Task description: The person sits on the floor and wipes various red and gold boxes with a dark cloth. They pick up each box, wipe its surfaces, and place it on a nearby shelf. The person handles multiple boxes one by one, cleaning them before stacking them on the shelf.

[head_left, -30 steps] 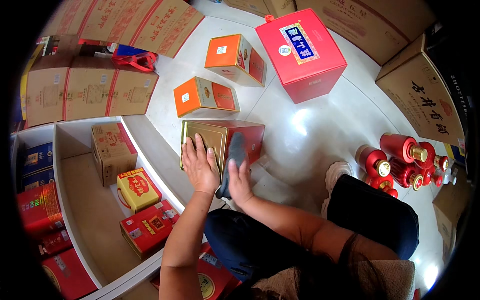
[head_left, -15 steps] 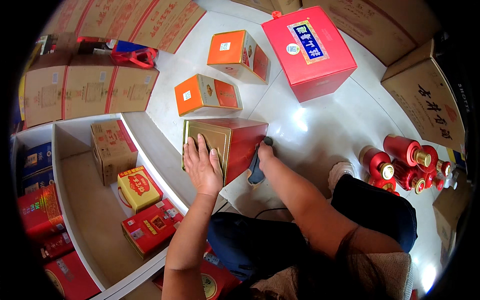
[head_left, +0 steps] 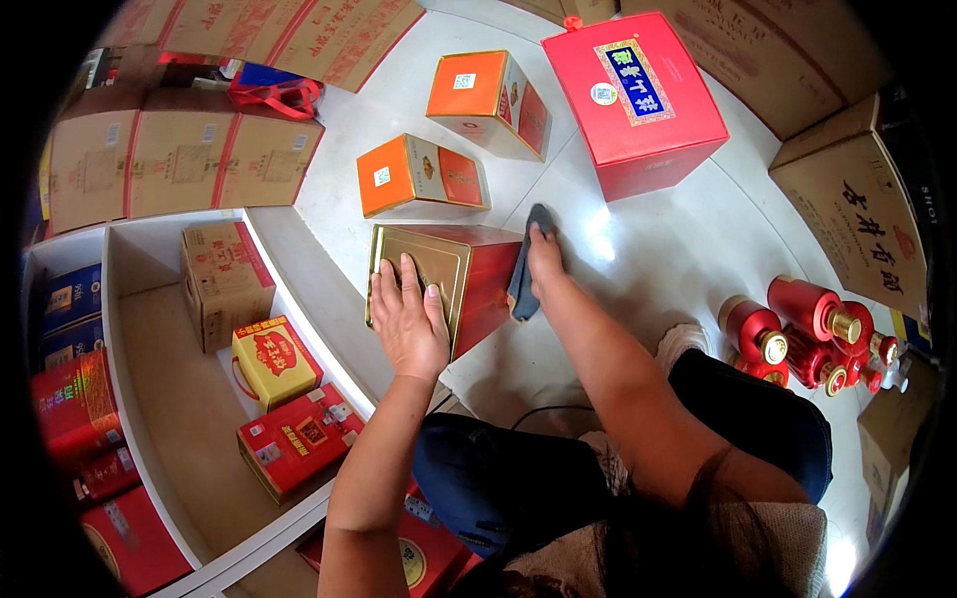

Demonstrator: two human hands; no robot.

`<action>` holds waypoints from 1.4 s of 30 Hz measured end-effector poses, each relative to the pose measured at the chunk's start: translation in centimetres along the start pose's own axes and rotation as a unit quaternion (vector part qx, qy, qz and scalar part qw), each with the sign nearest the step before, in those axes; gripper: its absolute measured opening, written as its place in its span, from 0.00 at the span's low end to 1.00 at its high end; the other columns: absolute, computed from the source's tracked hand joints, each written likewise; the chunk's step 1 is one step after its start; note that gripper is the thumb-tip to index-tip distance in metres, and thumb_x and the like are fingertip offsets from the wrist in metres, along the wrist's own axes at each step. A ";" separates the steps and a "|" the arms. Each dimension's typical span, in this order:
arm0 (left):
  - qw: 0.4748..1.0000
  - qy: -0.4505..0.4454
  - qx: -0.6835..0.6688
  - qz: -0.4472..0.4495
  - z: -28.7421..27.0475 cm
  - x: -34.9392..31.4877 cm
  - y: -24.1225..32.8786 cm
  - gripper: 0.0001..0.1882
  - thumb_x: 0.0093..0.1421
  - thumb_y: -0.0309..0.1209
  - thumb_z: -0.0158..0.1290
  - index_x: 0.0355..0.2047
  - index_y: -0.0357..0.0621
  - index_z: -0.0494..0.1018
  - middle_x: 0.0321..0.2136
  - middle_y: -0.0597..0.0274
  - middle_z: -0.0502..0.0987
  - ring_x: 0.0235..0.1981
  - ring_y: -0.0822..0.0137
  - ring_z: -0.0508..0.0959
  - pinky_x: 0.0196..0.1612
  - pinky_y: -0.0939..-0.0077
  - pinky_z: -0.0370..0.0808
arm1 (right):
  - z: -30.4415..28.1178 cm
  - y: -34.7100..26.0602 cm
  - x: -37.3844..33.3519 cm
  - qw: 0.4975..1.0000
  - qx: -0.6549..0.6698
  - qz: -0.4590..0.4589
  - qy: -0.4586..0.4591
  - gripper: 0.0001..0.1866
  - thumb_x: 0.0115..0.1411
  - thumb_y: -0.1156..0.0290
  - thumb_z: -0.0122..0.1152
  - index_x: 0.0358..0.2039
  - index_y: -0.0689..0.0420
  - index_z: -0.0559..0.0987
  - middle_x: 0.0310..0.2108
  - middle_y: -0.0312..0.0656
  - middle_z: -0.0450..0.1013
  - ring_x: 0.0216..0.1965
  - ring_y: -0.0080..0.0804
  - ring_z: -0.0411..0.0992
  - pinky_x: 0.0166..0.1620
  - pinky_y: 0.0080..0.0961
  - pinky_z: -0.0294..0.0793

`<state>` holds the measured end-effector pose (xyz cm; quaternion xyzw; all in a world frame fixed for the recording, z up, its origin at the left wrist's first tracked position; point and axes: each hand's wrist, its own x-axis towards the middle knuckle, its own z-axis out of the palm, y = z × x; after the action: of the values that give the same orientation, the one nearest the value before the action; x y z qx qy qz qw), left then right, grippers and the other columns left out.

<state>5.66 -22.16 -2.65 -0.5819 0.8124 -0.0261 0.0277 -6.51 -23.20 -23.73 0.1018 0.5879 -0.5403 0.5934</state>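
A red box with a gold metal lid stands on the pale tiled floor in front of me. Flat on that lid rests my left hand, fingers stretched out and holding nothing. My right hand grips a dark grey cloth against the box's right side. Just beyond stand two orange-topped boxes, a nearer one and a farther one. A larger red box with a blue label is at the far right of them.
Several red bottles with gold caps stand at the right. A white shelf at the left holds a yellow box, a red box and a brown carton. Cardboard cartons line the far left, and another carton the right.
My right hand has moved the cloth away from me along the box's right side. The left hand stays on the lid. The whole view has shifted slightly.
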 end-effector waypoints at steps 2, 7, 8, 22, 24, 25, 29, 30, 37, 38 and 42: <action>1.000 0.003 0.003 -0.002 0.1 -0.1 -0.1 0.27 0.64 0.40 0.36 0.62 0.49 0.51 0.61 0.47 0.51 0.62 0.47 0.50 0.62 0.57 0.46 | -0.4 1.6 -1.5 0.999 0.039 0.031 0.011 0.30 0.62 0.49 0.43 0.58 0.56 0.60 0.55 0.46 0.62 0.54 0.39 0.61 0.54 0.37 0.61; 1.000 0.015 -0.014 -0.008 0.3 -0.1 -0.1 0.27 0.63 0.42 0.38 0.61 0.49 0.53 0.61 0.47 0.52 0.62 0.48 0.50 0.62 0.57 0.45 | -0.6 8.2 -4.9 0.968 0.165 0.187 0.014 0.25 0.63 0.52 0.42 0.57 0.50 0.60 0.50 0.41 0.65 0.48 0.38 0.65 0.50 0.37 0.64; 1.000 0.013 -0.011 -0.012 0.3 -0.2 -0.3 0.27 0.63 0.42 0.38 0.61 0.49 0.53 0.61 0.47 0.52 0.62 0.48 0.50 0.62 0.57 0.45 | 0.0 8.0 -6.4 0.966 0.175 0.189 0.025 0.25 0.63 0.53 0.43 0.57 0.50 0.60 0.50 0.42 0.65 0.48 0.38 0.65 0.51 0.36 0.64; 0.998 0.037 -0.014 -0.042 1.2 0.9 0.2 0.27 0.63 0.43 0.37 0.60 0.49 0.55 0.58 0.46 0.56 0.60 0.48 0.54 0.62 0.55 0.46 | 3.3 -1.2 -18.0 0.887 -0.123 -0.443 -0.022 0.25 0.60 0.63 0.46 0.55 0.62 0.60 0.55 0.57 0.58 0.56 0.51 0.58 0.57 0.41 0.55; 0.998 0.047 -0.016 -0.030 0.9 1.3 -0.2 0.25 0.61 0.44 0.41 0.58 0.53 0.61 0.56 0.46 0.60 0.57 0.47 0.57 0.61 0.51 0.48 | 2.8 -1.9 -17.4 0.877 -0.132 -0.459 -0.044 0.26 0.60 0.62 0.46 0.56 0.61 0.59 0.56 0.56 0.57 0.57 0.50 0.58 0.58 0.42 0.55; 0.999 0.030 -0.006 -0.013 0.5 1.6 -0.3 0.24 0.60 0.44 0.43 0.57 0.56 0.63 0.56 0.47 0.60 0.57 0.47 0.57 0.61 0.50 0.47 | 2.1 -1.9 -16.6 0.893 -0.161 -0.418 -0.034 0.26 0.60 0.62 0.46 0.56 0.61 0.59 0.56 0.56 0.58 0.57 0.50 0.58 0.57 0.42 0.55; 0.999 0.017 -0.017 0.047 -1.2 2.3 -2.2 0.22 0.57 0.41 0.51 0.54 0.64 0.67 0.59 0.46 0.54 0.59 0.47 0.55 0.61 0.55 0.50 | 0.1 3.2 -9.6 0.958 -0.138 -0.249 -0.016 0.25 0.60 0.62 0.45 0.56 0.61 0.61 0.55 0.56 0.60 0.56 0.50 0.59 0.56 0.41 0.58; 0.998 0.003 -0.048 0.037 -1.6 2.0 -2.6 0.22 0.58 0.40 0.51 0.54 0.61 0.67 0.60 0.44 0.51 0.60 0.47 0.53 0.61 0.57 0.52 | -0.1 4.0 -9.5 0.981 -0.124 -0.148 -0.026 0.25 0.62 0.61 0.44 0.55 0.61 0.62 0.54 0.55 0.61 0.55 0.50 0.60 0.56 0.37 0.59; 0.993 -0.081 -0.083 0.012 -4.2 1.2 -0.3 0.27 0.58 0.42 0.51 0.57 0.53 0.63 0.61 0.39 0.45 0.58 0.45 0.60 0.57 0.66 0.62 | -1.3 1.6 -7.7 0.999 0.007 0.001 0.035 0.26 0.62 0.57 0.45 0.54 0.63 0.65 0.53 0.53 0.65 0.55 0.46 0.63 0.55 0.35 0.60; 0.996 -0.068 -0.060 0.019 -4.4 0.6 0.0 0.28 0.57 0.44 0.51 0.57 0.52 0.62 0.61 0.40 0.45 0.58 0.45 0.60 0.56 0.64 0.63 | -1.5 0.3 -7.6 0.999 -0.001 0.002 0.035 0.27 0.61 0.56 0.45 0.53 0.64 0.65 0.53 0.53 0.65 0.54 0.45 0.63 0.54 0.34 0.61; 0.993 -0.080 -0.088 0.008 -5.5 -0.6 3.4 0.30 0.57 0.41 0.52 0.55 0.34 0.61 0.59 0.34 0.50 0.56 0.43 0.62 0.55 0.64 0.65 | -2.9 -3.6 -6.1 0.997 0.077 -0.007 -0.005 0.28 0.61 0.54 0.46 0.53 0.65 0.66 0.51 0.52 0.66 0.53 0.43 0.63 0.53 0.32 0.62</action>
<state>2.28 -20.43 2.59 -0.5756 0.8114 0.0925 0.0417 -9.24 -19.27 -17.84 0.1404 0.5425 -0.5885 0.5827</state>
